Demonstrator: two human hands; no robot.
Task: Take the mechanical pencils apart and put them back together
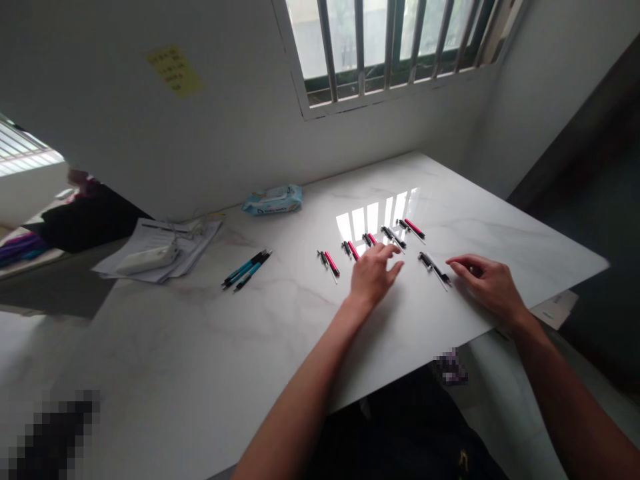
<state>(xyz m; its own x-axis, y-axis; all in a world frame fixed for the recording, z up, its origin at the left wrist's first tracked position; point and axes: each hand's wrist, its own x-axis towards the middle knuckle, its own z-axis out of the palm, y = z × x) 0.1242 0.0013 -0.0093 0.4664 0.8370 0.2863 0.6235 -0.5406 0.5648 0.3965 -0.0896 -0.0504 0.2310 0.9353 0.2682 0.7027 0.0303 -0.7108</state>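
Observation:
My left hand (374, 275) hovers over the row of pen parts, its fingers spread and nothing in them. Under and beyond it lie sets of dismantled pens: a red barrel with dark parts and a thin refill (330, 264), others partly covered by my fingers, a set with a pale barrel (393, 237), and a red-barrelled set (413, 229) farthest back. My right hand (487, 283) rests near the table's right side with thumb and index tips together; whether anything small is between them is hidden. Just left of its fingertips lies a set of black pen parts with a refill (436, 270).
Several blue and black pens (247, 269) lie together at left. A blue packet of wipes (273, 200) sits by the wall. Papers (193, 250) with a white device (150, 257) lie on the far left. The white table's (280, 353) front edge runs before my lap.

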